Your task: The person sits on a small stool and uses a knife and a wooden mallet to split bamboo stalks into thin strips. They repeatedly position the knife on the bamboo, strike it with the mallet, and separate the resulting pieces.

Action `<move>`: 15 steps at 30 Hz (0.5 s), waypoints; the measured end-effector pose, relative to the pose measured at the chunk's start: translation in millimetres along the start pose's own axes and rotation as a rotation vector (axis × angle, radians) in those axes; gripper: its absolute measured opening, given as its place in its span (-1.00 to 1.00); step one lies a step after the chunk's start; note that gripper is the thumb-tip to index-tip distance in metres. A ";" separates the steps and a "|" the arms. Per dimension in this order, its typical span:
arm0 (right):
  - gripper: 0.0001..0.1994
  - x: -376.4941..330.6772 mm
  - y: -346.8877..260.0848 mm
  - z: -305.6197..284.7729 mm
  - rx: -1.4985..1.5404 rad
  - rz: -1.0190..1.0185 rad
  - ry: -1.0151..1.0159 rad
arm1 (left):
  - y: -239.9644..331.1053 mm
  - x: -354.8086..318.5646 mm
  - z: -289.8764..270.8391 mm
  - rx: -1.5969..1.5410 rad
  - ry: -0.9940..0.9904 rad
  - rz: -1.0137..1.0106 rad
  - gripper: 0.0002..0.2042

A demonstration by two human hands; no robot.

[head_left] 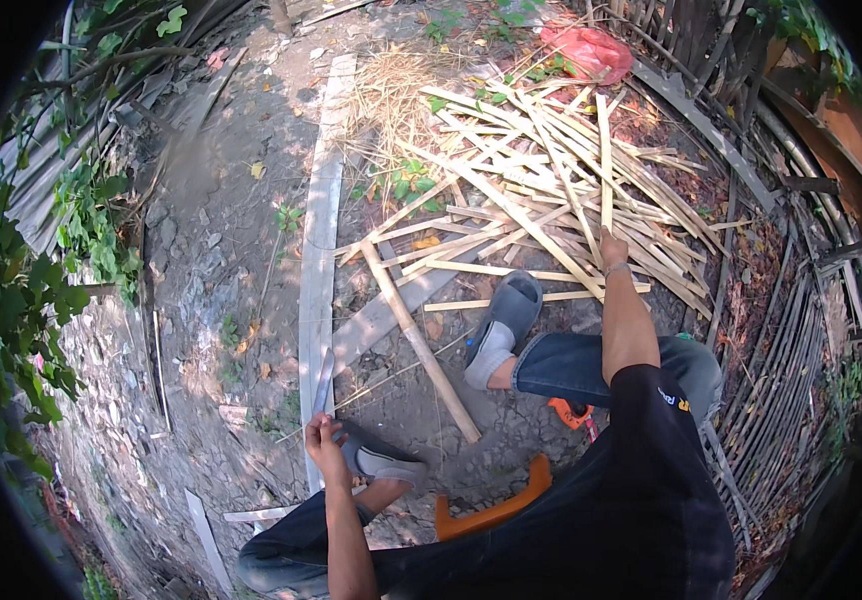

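An orange curved frame (492,510) shows nearest, beside the person's shirt. The left hand (327,446) has its grip clamped on a knife (324,384), blade pointing away over a grey plank (320,235). Farther on, a round pole (421,345) lies slantwise on the ground (221,330). The right hand (613,251) has its grip clamped on a pale strip's (605,165) near end, above a strip heap (526,215). A red bag (591,53) lies near the ground's far edge.

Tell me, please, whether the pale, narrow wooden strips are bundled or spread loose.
Spread loose: the pale, narrow wooden strips mostly lie crisscrossed, pointing many ways, with no tie visible.
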State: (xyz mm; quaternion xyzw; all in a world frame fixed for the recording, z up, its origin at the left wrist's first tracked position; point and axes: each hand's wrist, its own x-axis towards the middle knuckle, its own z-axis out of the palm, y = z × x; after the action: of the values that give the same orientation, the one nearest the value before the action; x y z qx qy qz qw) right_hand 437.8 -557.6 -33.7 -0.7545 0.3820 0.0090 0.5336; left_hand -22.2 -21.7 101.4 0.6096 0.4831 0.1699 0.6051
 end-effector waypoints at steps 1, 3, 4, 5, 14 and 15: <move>-0.28 -0.4 3.6 6.0 0.057 0.058 -0.062 | -0.8 -0.5 -1.3 0.007 -0.003 0.002 -0.79; -0.41 1.6 7.4 14.3 0.180 0.165 -0.174 | -0.1 -0.9 1.6 0.024 -0.016 0.004 -0.79; -0.43 8.5 8.1 13.4 0.145 0.176 -0.214 | 0.5 -2.1 6.4 0.035 -0.027 0.005 -0.79; -0.45 14.3 7.1 11.3 0.186 0.170 -0.220 | 1.3 -2.8 10.1 0.045 -0.039 0.005 -0.78; -0.45 -14.5 -99.8 -59.1 -0.221 -0.411 0.391 | 2.2 -17.5 13.9 -0.026 -0.095 0.079 -0.75; -0.46 -18.3 -128.2 -79.2 -0.293 -0.433 0.441 | 5.0 -22.5 18.7 -0.057 -0.113 0.084 -0.75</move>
State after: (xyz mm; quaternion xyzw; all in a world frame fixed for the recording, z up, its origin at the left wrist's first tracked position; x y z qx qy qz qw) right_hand 468.7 -593.7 110.4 -0.8706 0.3139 -0.2128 0.3136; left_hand -16.1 -49.3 110.5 0.6204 0.4172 0.1741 0.6409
